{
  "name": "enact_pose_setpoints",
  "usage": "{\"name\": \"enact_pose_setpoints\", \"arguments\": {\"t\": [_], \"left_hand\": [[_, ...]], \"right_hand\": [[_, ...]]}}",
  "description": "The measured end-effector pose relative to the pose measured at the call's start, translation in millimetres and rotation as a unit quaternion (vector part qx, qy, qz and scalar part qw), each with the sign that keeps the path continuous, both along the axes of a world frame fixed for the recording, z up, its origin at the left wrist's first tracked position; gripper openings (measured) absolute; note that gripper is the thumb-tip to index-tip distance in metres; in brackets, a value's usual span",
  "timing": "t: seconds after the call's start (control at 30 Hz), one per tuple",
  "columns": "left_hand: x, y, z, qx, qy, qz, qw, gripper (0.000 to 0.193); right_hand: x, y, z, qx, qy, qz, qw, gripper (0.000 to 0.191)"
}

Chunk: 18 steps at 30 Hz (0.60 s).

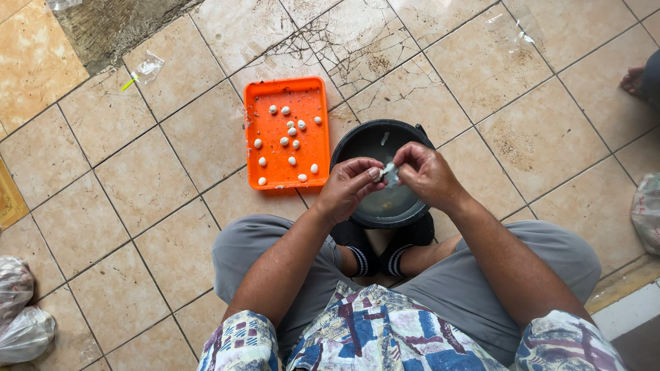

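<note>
My left hand [350,185] and my right hand [426,172] meet over a black bucket [357,141] that stands on the tiled floor between my feet. Both pinch one small pale, whitish piece [389,173] between their fingertips. The bucket holds cloudy liquid with a few bits in it. Just left of the bucket lies an orange rectangular tray [275,165] with several small white peeled pieces [292,130] scattered on it.
Cracked beige floor tiles lie all around. Tied plastic bags sit at the lower left [17,316] and at the right edge [647,209]. A clear scrap of plastic [146,69] lies at the upper left. Another person's bare foot [636,79] shows at the upper right.
</note>
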<state>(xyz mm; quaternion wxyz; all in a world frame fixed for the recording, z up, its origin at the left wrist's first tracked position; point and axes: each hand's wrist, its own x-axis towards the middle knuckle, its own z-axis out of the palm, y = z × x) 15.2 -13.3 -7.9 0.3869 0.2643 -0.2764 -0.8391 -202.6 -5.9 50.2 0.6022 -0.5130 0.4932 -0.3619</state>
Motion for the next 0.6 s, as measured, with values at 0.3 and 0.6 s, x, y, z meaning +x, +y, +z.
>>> {"name": "enact_pose_setpoints", "arguments": {"t": [0.3,0.6], "left_hand": [[-13,3,1,0.086,0.044,0.105,0.99,0.02],[-22,11,4,0.046,0.027,0.121,0.991,0.017]], "right_hand": [[17,5,26,-0.212,0.185,-0.035,0.959,0.017],[21,6,34,-0.21,0.221,-0.009,0.952,0.01]]}}
